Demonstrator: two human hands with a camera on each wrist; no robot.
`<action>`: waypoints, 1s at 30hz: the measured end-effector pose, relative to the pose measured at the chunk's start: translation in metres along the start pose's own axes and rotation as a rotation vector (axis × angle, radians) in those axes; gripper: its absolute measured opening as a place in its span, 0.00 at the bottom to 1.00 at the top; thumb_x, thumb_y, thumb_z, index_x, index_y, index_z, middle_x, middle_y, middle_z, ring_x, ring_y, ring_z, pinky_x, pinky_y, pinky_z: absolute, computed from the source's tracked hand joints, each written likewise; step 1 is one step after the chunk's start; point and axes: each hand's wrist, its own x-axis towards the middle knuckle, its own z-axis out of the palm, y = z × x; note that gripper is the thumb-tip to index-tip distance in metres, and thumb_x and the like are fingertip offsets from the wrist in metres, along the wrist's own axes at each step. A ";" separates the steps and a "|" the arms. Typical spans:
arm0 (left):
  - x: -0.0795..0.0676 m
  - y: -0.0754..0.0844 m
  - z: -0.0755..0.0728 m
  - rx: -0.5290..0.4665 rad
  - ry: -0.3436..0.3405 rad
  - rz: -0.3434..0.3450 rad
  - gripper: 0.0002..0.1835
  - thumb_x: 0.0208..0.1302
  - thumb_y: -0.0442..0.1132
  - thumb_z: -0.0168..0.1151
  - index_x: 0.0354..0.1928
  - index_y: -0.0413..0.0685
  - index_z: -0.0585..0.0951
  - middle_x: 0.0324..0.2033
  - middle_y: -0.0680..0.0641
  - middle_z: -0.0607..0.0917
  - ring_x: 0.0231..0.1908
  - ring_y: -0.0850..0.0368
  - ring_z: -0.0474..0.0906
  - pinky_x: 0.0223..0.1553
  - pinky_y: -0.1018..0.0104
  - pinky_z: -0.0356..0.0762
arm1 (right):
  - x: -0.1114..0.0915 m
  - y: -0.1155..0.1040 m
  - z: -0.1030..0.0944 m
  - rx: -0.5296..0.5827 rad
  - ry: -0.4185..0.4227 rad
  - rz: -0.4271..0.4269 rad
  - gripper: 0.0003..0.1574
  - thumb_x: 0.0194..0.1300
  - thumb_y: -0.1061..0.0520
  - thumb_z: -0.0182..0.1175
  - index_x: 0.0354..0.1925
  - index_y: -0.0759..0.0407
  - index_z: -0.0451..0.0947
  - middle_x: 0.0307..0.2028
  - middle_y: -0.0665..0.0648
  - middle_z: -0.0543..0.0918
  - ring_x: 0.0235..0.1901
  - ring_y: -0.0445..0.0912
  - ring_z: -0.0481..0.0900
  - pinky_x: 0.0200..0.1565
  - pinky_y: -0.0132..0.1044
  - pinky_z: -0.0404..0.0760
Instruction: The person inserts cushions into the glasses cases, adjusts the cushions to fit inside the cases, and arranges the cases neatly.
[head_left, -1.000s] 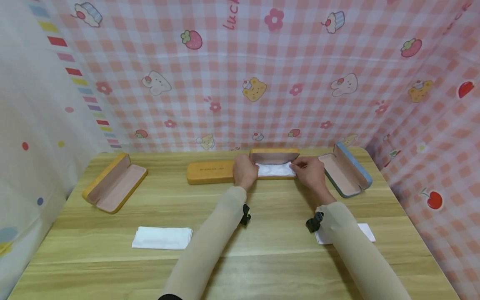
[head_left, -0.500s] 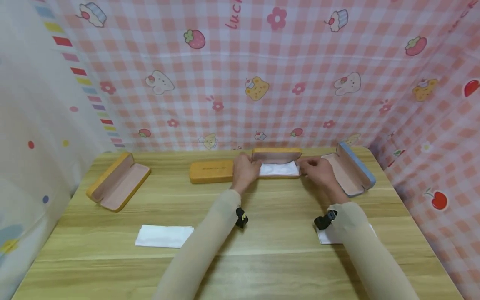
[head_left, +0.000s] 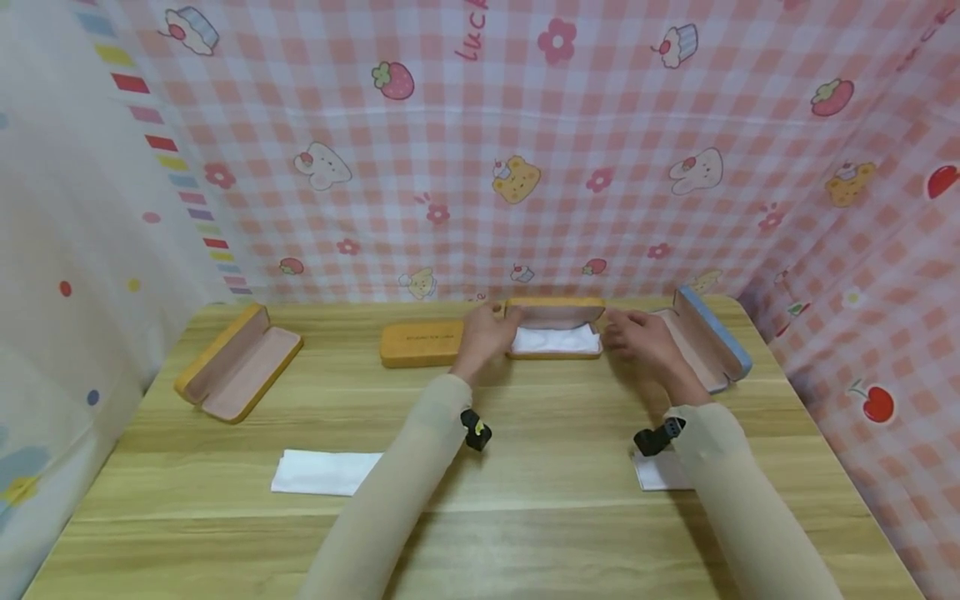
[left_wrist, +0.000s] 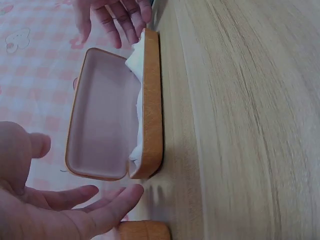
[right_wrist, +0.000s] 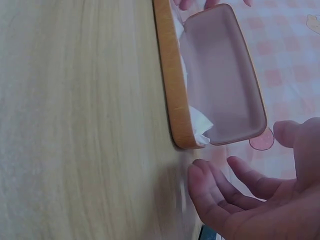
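An orange glasses case stands with its lid raised at the back of the table, a folded white cloth lying in its base. At the case's left end is my left hand, fingers spread and apart from it in the left wrist view. My right hand hovers off the right end, its fingers loosely bent and holding nothing in the right wrist view. One corner of the cloth sticks up over the case's rim. Left of my left hand lies a closed orange glasses case, partly hidden by that hand.
Another orange case lies open at the left. A blue case, also open, stands at the right behind my right hand. Folded white cloths lie nearer the front, one at left and one at right, both partly under the sleeves.
Both hands have let go of the cloth and case and drawn outward, the left to the left and the right to the right. The cloth stays in the open case.
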 end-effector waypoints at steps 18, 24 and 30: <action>0.006 -0.001 0.007 0.001 0.027 0.015 0.34 0.79 0.59 0.47 0.67 0.34 0.74 0.66 0.33 0.78 0.64 0.39 0.76 0.67 0.46 0.75 | 0.013 -0.005 0.006 0.059 -0.078 0.065 0.51 0.79 0.31 0.43 0.80 0.65 0.48 0.71 0.73 0.70 0.69 0.62 0.73 0.66 0.53 0.79; 0.007 -0.003 0.010 0.033 0.072 0.053 0.29 0.80 0.55 0.48 0.55 0.34 0.82 0.42 0.37 0.86 0.37 0.49 0.81 0.47 0.55 0.83 | 0.016 -0.006 0.008 0.040 -0.064 0.088 0.52 0.79 0.32 0.43 0.80 0.66 0.46 0.71 0.73 0.70 0.69 0.62 0.74 0.64 0.52 0.80; 0.007 -0.004 0.009 0.032 0.064 0.078 0.23 0.80 0.52 0.50 0.40 0.39 0.82 0.20 0.51 0.72 0.19 0.59 0.66 0.24 0.68 0.68 | 0.015 -0.007 0.006 0.039 -0.115 0.054 0.54 0.79 0.32 0.44 0.81 0.67 0.41 0.71 0.75 0.68 0.70 0.63 0.72 0.66 0.53 0.78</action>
